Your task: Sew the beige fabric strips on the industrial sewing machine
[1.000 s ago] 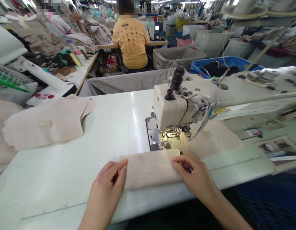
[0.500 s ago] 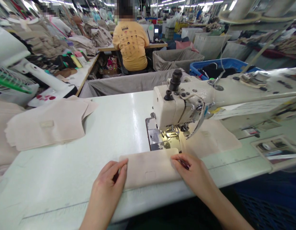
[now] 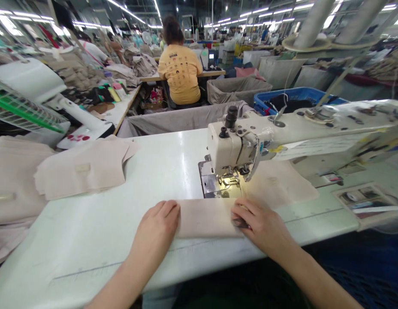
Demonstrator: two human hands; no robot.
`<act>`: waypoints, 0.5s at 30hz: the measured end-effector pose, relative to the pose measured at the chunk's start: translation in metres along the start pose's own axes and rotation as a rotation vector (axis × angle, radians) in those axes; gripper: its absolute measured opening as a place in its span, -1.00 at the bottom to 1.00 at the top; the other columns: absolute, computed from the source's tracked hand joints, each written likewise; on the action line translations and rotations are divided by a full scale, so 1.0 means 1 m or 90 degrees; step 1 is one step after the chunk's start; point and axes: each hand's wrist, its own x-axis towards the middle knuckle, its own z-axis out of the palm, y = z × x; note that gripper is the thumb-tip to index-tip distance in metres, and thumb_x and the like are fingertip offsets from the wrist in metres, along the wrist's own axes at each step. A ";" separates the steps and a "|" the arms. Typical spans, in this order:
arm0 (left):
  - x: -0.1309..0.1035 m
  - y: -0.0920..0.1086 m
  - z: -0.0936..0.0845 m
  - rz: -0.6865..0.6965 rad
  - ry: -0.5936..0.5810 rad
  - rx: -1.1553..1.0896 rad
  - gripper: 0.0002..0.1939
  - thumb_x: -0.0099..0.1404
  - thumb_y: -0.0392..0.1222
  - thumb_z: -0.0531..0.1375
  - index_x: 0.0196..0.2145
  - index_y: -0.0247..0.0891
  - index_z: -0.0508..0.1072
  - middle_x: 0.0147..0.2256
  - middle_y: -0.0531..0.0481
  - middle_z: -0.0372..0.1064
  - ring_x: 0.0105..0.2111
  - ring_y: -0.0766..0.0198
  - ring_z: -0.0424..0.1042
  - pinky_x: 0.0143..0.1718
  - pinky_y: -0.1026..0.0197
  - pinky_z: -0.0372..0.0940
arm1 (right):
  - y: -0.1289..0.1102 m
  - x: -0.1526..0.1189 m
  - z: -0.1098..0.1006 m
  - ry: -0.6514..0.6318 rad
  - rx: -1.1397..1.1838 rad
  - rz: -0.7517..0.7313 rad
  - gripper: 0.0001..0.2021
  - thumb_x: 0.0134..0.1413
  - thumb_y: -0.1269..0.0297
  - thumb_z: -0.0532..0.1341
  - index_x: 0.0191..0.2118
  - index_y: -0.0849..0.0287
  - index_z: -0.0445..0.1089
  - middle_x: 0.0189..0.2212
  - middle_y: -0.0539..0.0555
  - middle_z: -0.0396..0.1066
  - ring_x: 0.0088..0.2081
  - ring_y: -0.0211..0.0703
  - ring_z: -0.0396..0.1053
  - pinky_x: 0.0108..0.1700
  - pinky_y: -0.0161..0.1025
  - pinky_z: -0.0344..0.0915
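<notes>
At lower centre, my left grip (image 3: 159, 225) and right grip (image 3: 263, 225) clamp opposite ends of the cloth (image 3: 205, 218), probably to keep it flat near the machine (image 3: 292, 130)

From the wearer's head, one view looks forward and down over the nearby cloth (image 3: 203, 219) and table (image 3: 163, 171).

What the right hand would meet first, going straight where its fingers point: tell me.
The right hand touches the pale beige, oblong fabric piece; straight across that, the left hand would probably come first, though depth is hard to judge.
</notes>
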 end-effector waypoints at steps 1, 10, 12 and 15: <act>0.010 -0.002 -0.001 -0.004 -0.049 0.008 -0.75 0.39 -0.39 0.03 -0.22 -0.30 0.51 -0.19 -0.17 0.49 -0.19 0.04 0.47 -0.15 0.00 0.43 | 0.000 0.000 0.001 0.005 0.001 -0.003 -0.81 0.10 0.50 0.26 -0.16 0.15 0.45 -0.06 0.14 0.49 -0.16 -0.06 0.48 -0.21 -0.22 0.40; 0.114 0.016 0.019 -0.007 -0.138 -0.015 -0.54 0.46 0.04 0.08 0.19 -0.24 0.28 0.28 -0.34 0.15 0.29 -0.17 0.14 0.21 -0.37 0.09 | -0.023 0.010 0.016 0.037 0.001 0.064 -0.79 0.15 0.34 0.33 -0.09 0.16 0.42 -0.05 0.16 0.48 -0.15 0.01 0.51 -0.25 -0.17 0.44; 0.128 0.009 0.030 0.037 -0.148 -0.054 -0.54 0.46 0.04 0.06 0.22 -0.19 0.26 0.30 -0.29 0.14 0.32 -0.14 0.09 0.26 -0.40 -0.02 | -0.026 0.012 0.019 0.035 0.017 0.078 -0.80 0.17 0.33 0.32 -0.09 0.17 0.41 -0.06 0.17 0.49 -0.14 0.01 0.51 -0.24 -0.16 0.44; 0.143 -0.004 0.038 0.100 -0.145 -0.099 -0.55 0.45 0.06 0.06 0.19 -0.16 0.32 0.25 -0.23 0.23 0.29 -0.11 0.15 0.27 -0.35 -0.01 | -0.028 0.014 0.022 0.042 0.037 0.084 -0.82 0.20 0.33 0.29 -0.09 0.19 0.40 -0.07 0.16 0.48 -0.13 0.02 0.50 -0.20 -0.13 0.45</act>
